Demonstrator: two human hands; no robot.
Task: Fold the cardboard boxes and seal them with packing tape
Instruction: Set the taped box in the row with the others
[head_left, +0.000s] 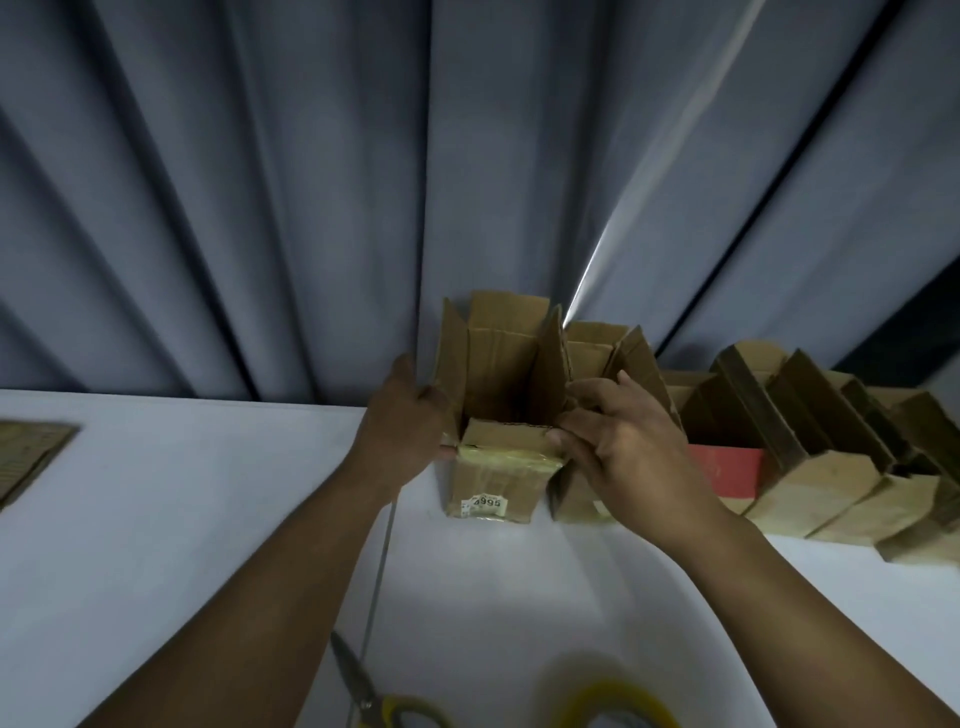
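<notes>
Centrally, box (493, 480) labelled 4995, left hand (408, 423), right hand (626, 449), each grip clamped on it

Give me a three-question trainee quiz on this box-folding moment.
1. True or false: the top flaps of the labelled box are taped shut.
2. Which lie nearest the camera on the table? A: scissors and tape roll. B: a stapler and a knife. C: two marker pens.
3. Fill in: the left hand and right hand grip opposite ___ of the labelled box.
Key: 1 false, the flaps stand open. 2 A. 3 sides.
</notes>
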